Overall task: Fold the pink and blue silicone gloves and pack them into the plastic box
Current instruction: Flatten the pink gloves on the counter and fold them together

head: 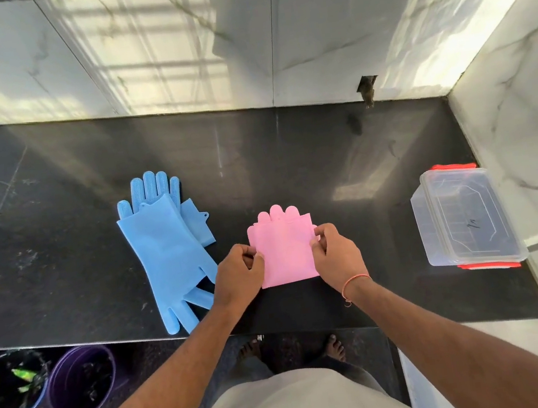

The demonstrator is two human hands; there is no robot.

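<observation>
The pink gloves (284, 246) lie folded into a compact square on the black counter (341, 166), fingertips poking out at the far edge. My left hand (237, 274) pinches the left edge of the pink fold, and my right hand (335, 256) pinches its right edge. Two blue gloves (167, 249) lie overlapped and unfolded to the left, one pointing away from me, the other with its fingers toward the counter's front edge. The clear plastic box (463, 218) with red clips sits at the right with its lid on.
White marble walls (529, 150) close the counter at the back and right. Below the counter's front edge at the left stand a purple bucket (82, 382) and a bin with rubbish (12, 381). My bare feet show on the floor.
</observation>
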